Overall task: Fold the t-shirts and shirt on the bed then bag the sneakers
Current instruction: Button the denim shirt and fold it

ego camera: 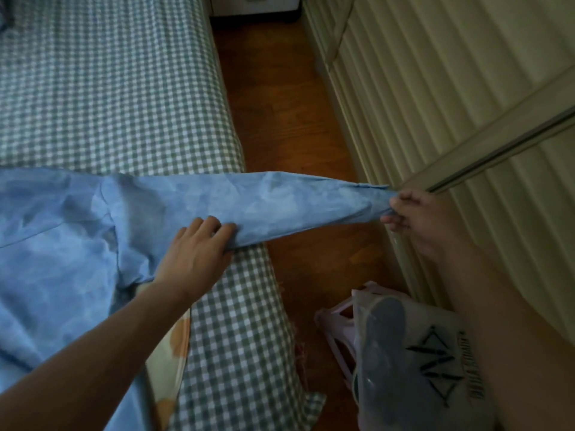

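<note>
Stretching one sleeve (280, 200) of the blue shirt (62, 244) out past the bed (109, 88) edge, over the wooden floor (280, 104). Right hand (417, 219) pinches the cuff end, fingers curled round the bunched fabric; sleeve runs taut from there back to the shirt body. Left hand (196, 253) lies on the sleeve's lower edge near the armpit seam, fingers mostly straight, tips bent over the hem; it appears to press rather than clamp. Shirt body is spread on the checked bedcover at lower left, wrinkled, partly covering a pale orange-patterned item (174, 343) whose nature cannot be told. Judgement: fabric is thin, light and limp, holds creases, will sag wherever unsupported, so it needs two-point tension, cuff and shoulder seam being the sensible holds. Low slip risk; nothing fragile. Relative to the grips, the sleeve spans between the two hands and the shirt's bulk lies left of the left hand. A translucent printed bag (435, 353) with a dark shoe-like shape inside sits on the floor, lower right.
</note>
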The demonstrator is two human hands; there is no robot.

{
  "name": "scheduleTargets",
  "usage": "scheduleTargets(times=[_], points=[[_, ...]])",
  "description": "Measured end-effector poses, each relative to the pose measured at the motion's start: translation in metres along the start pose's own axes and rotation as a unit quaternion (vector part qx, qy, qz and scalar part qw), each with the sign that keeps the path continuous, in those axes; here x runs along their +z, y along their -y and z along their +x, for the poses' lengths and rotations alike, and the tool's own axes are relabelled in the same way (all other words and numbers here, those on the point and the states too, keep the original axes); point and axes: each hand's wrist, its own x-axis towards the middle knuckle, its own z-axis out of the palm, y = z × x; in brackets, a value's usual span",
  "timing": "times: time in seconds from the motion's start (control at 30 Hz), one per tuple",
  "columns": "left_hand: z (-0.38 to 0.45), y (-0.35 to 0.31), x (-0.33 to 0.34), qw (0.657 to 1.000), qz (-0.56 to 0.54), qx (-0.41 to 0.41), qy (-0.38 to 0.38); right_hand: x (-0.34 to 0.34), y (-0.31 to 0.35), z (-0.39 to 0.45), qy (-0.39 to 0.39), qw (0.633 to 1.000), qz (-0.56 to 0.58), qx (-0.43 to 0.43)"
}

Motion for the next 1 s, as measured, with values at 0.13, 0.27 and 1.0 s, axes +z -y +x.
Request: scheduleTargets(times=[0.13,0.27,1.0], points=[[0.007,-0.009,0.006,0.996,-0.001,0.076,-0.052,0.004,-0.006,0.002,0.021,0.987,0.157,0.014],[-0.014,-0.014,0.014,0.994,0.002,0.107,-0.038,0.024,-0.014,0.007,-0.017,0.996,0.086,-0.004],[-0.054,0.006,0.054,0.957,-0.027,-0.101,0.272,0.133,-0.064,-0.009,-0.013,0.813,0.527,0.248]])
